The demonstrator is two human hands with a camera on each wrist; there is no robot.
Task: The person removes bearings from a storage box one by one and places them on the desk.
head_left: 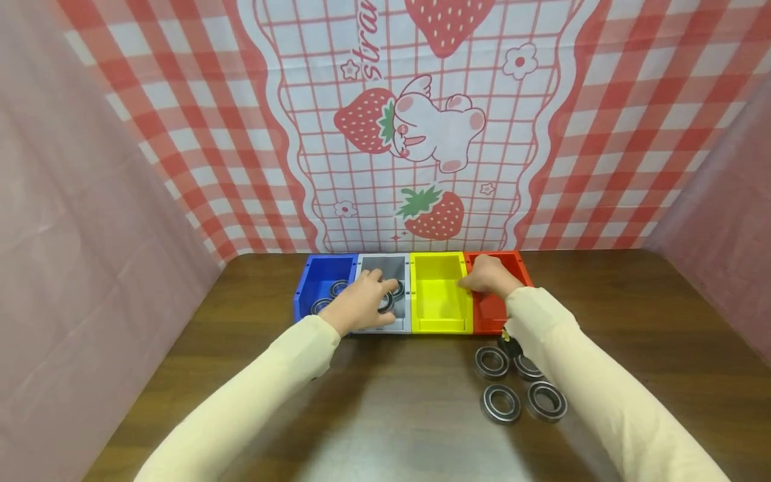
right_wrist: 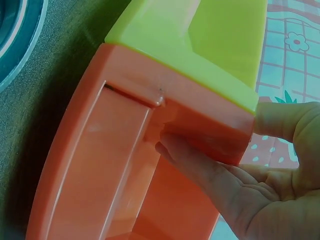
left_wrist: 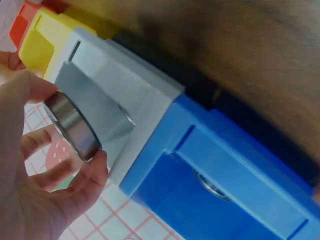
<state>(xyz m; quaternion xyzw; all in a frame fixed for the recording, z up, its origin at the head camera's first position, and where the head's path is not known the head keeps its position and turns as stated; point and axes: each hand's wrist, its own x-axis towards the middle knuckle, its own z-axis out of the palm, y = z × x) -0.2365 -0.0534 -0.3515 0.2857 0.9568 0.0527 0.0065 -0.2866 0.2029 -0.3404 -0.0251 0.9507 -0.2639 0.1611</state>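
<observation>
My left hand [head_left: 359,302] is over the grey bin [head_left: 402,327], pinching a ball bearing [left_wrist: 74,126] by its rim between thumb and fingertips. Another bearing [head_left: 398,289] lies inside that bin. My right hand [head_left: 490,276] straddles the wall between the yellow bin [head_left: 442,326] and the red bin [head_left: 484,325]. Its fingers [right_wrist: 195,162] reach into the red bin against the inner side of this wall, while the thumb [right_wrist: 277,120] lies at the top edge on the yellow side. No bearing shows in this hand.
The blue bin [head_left: 328,266] at the row's left end holds two bearings [head_left: 339,288]. In front of the red bin, several bearings [head_left: 500,404] lie on the wooden table [head_left: 385,415], beside a small dark item [head_left: 510,344] with a yellow part. A checked cloth [head_left: 241,167] hangs behind the bins.
</observation>
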